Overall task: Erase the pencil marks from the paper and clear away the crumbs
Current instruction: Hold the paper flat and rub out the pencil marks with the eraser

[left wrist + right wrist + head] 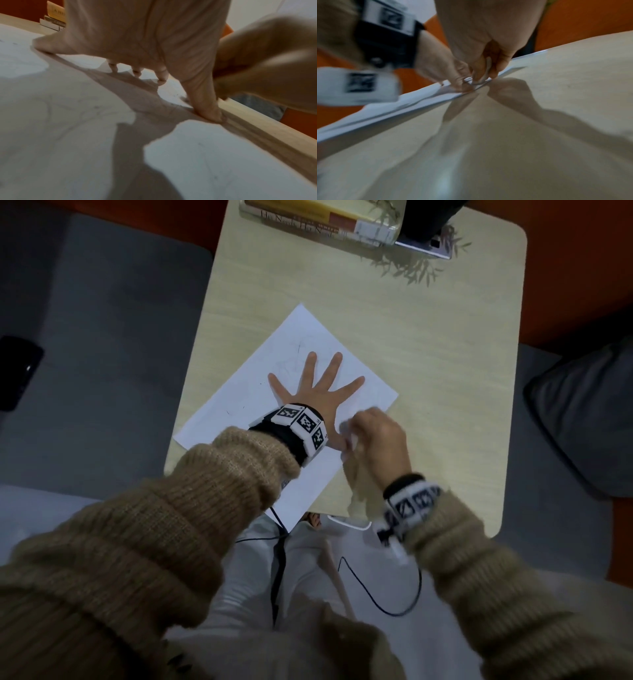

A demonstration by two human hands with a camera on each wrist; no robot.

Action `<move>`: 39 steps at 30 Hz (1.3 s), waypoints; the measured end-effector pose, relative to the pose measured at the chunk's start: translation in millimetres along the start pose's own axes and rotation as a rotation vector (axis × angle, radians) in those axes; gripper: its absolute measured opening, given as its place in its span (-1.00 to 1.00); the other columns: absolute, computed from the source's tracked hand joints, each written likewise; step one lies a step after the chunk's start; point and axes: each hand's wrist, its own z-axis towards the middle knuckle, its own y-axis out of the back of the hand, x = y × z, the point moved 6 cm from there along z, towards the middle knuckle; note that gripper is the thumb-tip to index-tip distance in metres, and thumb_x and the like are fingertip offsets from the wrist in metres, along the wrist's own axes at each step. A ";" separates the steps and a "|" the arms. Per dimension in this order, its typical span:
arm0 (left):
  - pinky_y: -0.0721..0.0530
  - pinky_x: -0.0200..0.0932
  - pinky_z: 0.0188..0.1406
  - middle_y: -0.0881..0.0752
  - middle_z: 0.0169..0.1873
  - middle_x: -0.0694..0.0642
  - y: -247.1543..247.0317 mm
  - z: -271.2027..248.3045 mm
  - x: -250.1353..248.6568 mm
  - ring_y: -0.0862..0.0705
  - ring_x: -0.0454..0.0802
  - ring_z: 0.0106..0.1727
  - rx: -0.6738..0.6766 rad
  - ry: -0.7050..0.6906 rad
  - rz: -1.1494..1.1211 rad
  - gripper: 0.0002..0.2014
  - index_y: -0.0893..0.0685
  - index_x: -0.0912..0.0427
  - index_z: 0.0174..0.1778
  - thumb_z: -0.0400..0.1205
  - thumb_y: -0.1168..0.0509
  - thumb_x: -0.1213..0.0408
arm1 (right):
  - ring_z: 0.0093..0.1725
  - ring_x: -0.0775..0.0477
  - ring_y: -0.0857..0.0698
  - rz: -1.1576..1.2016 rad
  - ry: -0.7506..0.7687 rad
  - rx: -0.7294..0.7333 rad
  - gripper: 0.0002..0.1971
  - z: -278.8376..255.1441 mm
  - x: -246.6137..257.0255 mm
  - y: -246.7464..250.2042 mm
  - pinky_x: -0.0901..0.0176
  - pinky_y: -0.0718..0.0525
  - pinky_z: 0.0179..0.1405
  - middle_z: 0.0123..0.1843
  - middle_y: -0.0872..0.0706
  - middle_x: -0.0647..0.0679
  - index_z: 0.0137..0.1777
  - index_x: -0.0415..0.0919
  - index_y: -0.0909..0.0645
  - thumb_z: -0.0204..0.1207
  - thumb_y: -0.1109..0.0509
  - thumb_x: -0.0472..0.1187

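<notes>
on the light wooden table (428,337) a white sheet of paper (239,405) lies turned like a diamond, its near corner hanging just over the table's front edge. faint pencil marks (300,345) show on the upper part of the sheet, with a few small dark specks nearer its left side. the left hand (315,392) lies flat on the middle of the paper, fingers straight and spread wide, palm down; in the left wrist view the fingertips (162,79) and the thumb press on the sheet. the right hand (373,440) sits just beside the left thumb, at the paper's right edge, fingers curled and pinching a small pale thing (346,428) that touches the sheet. it is blurred in every view, so whether it is an eraser cannot be told. in the right wrist view the pinch (481,75) meets the edge of the paper, right by the left thumb. a little dark smudge (184,98) lies on the sheet close to that thumb. at the far end of the table rests a stack of books (315,217). both wrists carry bands with black and white square tags, over the cuffs of a tan knitted sweater (137,542).
</notes>
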 end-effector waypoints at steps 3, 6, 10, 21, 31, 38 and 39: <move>0.22 0.83 0.20 0.49 0.59 -0.14 1.6 -1.1 -0.9 0.50 0.20 0.61 0.015 -0.001 -0.010 0.13 0.27 -0.50 0.52 0.27 -0.46 -0.34 | -0.36 -0.30 -0.63 -0.017 -0.109 -0.153 -0.80 44.5 -25.0 17.4 0.14 -0.42 -0.41 -0.32 -0.64 -0.38 -0.28 -0.44 -0.63 0.17 -0.20 -0.56; 0.21 0.84 0.18 0.49 0.60 -0.13 0.7 -0.7 -0.6 0.49 0.20 0.61 0.010 0.001 0.001 0.13 0.26 -0.50 0.53 0.26 -0.46 -0.34 | -0.35 -0.28 -0.62 -0.046 -0.108 -0.095 -0.81 19.5 -17.0 2.4 0.13 -0.46 -0.40 -0.32 -0.64 -0.37 -0.29 -0.44 -0.62 0.14 -0.30 -0.64; 0.21 0.84 0.18 0.48 0.60 -0.13 0.6 -0.9 0.6 0.49 0.21 0.61 0.006 -0.001 0.002 0.14 0.26 -0.49 0.53 0.25 -0.45 -0.35 | -0.42 -0.14 -0.58 -0.002 -0.042 -0.048 -0.91 2.2 -4.7 -2.0 0.10 -0.56 -0.48 -0.38 -0.63 -0.24 -0.39 -0.34 -0.60 0.25 -0.28 -0.43; 0.23 0.84 0.17 0.49 0.59 -0.14 1.8 -0.4 0.1 0.50 0.20 0.61 0.010 -0.010 -0.005 0.13 0.26 -0.50 0.53 0.25 -0.45 -0.36 | -0.45 -0.22 -0.61 0.010 -0.076 -0.144 -0.92 27.2 -18.1 6.9 0.14 -0.47 -0.48 -0.41 -0.63 -0.30 -0.39 -0.38 -0.59 0.18 -0.26 -0.46; 0.25 0.80 0.22 0.44 0.61 -0.17 8.7 -1.9 -6.5 0.48 0.19 0.62 0.056 -0.158 0.085 0.15 0.23 -0.45 0.56 0.26 -0.48 -0.30 | -0.43 -0.10 -0.55 0.070 -0.016 -0.110 -0.97 2.2 -2.3 -2.1 0.17 -0.48 -0.52 -0.40 -0.62 -0.19 -0.41 -0.32 -0.56 0.18 -0.29 -0.40; 0.19 0.77 0.29 0.49 0.60 -0.13 -0.6 -11.5 15.8 0.49 0.14 0.62 0.004 0.105 -0.064 0.36 0.42 -0.19 0.59 0.17 -0.49 -0.35 | -0.45 -0.01 -0.45 0.059 -0.074 -0.059 -0.82 -13.2 1.6 -10.3 0.29 -0.22 -0.51 -0.39 -0.55 -0.16 -0.42 -0.34 -0.50 0.21 -0.47 -0.49; 0.20 0.77 0.28 0.50 0.59 -0.14 -2.2 -11.7 16.9 0.49 0.14 0.62 0.007 0.097 -0.059 0.37 0.43 -0.19 0.59 0.16 -0.49 -0.36 | -0.45 -0.04 -0.46 0.050 -0.072 -0.050 -0.86 -4.9 0.9 -10.2 0.26 -0.26 -0.49 -0.39 -0.57 -0.19 -0.41 -0.36 -0.52 0.23 -0.43 -0.49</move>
